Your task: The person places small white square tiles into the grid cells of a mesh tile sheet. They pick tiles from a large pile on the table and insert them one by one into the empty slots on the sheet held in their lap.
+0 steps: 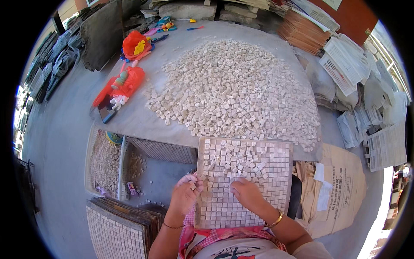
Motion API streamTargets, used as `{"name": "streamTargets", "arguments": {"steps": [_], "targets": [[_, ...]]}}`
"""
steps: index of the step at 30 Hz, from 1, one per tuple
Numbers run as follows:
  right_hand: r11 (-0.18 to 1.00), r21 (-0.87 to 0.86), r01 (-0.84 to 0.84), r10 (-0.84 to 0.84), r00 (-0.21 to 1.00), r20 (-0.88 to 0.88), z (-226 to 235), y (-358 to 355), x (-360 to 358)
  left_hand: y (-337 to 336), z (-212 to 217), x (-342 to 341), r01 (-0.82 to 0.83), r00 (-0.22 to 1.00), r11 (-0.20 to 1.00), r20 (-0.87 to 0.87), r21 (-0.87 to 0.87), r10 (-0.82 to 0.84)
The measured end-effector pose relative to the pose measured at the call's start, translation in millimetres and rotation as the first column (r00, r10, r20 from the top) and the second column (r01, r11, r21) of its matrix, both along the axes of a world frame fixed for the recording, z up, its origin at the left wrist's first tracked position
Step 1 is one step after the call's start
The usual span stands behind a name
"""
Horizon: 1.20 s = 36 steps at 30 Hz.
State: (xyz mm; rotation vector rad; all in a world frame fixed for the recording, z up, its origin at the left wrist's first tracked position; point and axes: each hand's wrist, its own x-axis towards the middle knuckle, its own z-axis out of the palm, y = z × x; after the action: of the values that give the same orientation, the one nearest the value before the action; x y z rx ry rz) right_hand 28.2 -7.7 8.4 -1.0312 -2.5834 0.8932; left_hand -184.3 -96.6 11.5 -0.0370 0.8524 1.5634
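Observation:
A square gridded tray (290,168) lies in front of me, most of its cells filled with small pale stone cubes in rows. Loose stone cubes (241,159) are heaped over its far half. At the tray's left edge my left hand (186,196) is closed, with a stone cube (192,185) or more showing at its fingers. My right hand (249,195) is over the middle of the tray, fingertips pinched together and down on the grid. Whatever those fingertips hold is hidden.
Beyond the tray, a large pile of stone cubes (241,95) covers the table (172,129). Red bags (133,82) and a phone (105,110) lie at its left. A crate (90,172) of chips and stacked filled sheets (114,228) stand left; a paper sack (345,194) lies right.

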Motion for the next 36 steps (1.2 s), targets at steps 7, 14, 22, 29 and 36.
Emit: {"name": "streamTargets", "arguments": {"steps": [7,14,22,29,36], "targets": [[0.996,0.084,0.019,-0.016,0.999,-0.033,-1,0,-15,-6,-9,28,0.235,0.371,0.941,-0.872,-0.243,-0.318],[0.997,0.078,0.02,-0.026,0.997,0.073,-2,-3,-23,1,-23,36,0.174,-0.103,0.965,-0.978,-0.196,-0.18],[0.998,0.01,-0.067,0.067,0.998,-0.007,-4,-6,-27,11,-22,42,0.128,-0.206,0.969,-0.961,-0.212,-0.183],[0.903,-0.428,0.043,-0.195,0.928,-0.316,12,9,-8,10,-13,14,0.096,0.095,0.981,-0.979,-0.171,-0.18],[0.159,-0.939,-0.306,-0.582,0.739,-0.339,20,12,25,20,-19,20,0.173,-0.241,0.97,-0.962,-0.173,-0.129]]}}
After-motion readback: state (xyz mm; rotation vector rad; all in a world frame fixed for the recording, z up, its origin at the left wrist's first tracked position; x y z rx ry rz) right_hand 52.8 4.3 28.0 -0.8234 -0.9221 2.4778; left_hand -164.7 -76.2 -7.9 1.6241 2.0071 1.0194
